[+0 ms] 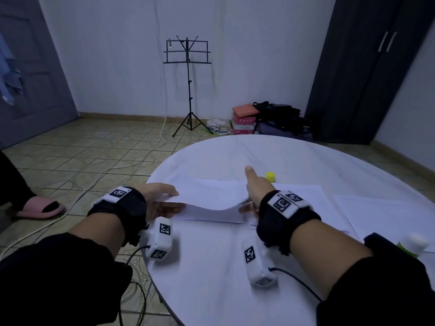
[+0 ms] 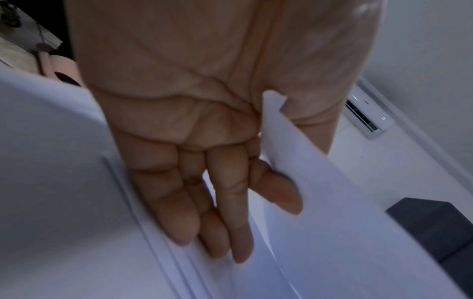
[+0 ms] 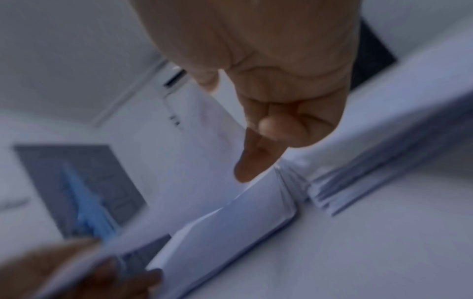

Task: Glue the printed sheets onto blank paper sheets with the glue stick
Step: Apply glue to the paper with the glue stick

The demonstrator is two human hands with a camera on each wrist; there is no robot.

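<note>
White cloth covers the round table (image 1: pixel 306 158), whose left rim curves just under the left wrist; beyond that rim lies tiled floor with cables. One left hand (image 1: pixel 160 201) pinches the left edge of one lifted sheet (image 1: pixel 211 196), thumb on top and index finger beneath, while the other fingers (image 2: pixel 230 212) lie straight over the stack (image 1: pixel 211 215) below. That sheet sags in the middle, raised clear of the stack. One right hand (image 1: pixel 256 187) grips the sheet's right edge, thumb stretched forward above it, curled fingers (image 3: pixel 256 157) under it. Just beyond the right thumb stands one yellow glue stick (image 1: pixel 270 176), upright on the cloth. Right of the right wrist lie more papers (image 1: pixel 324 203), and further right another spread (image 1: pixel 388 215) reaches toward the table's right rim; their sheet counts cannot be told. Bare cloth lies open between the stack and the near rim, and beyond the glue stick to the far rim.
</note>
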